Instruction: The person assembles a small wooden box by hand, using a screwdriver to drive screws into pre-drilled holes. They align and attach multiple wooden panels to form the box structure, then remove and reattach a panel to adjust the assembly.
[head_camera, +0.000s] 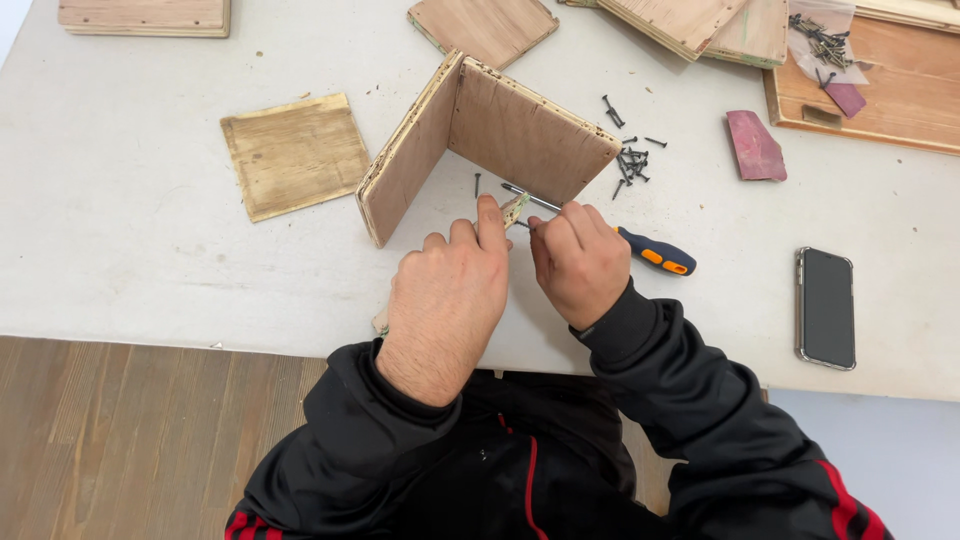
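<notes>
pale grey surface (130, 230) spreads under two plywood boards joined in an upright corner (480, 140). left hand (450, 300) has its grip narrow, pinching a small wood strip (513, 208) just before the corner. right hand (580, 262) grips closed around a blue-and-orange screwdriver (655, 252), its tip beside the strip. loose black screws (630, 162) lie near; a phone (826, 307) rests well apart on the right.
</notes>
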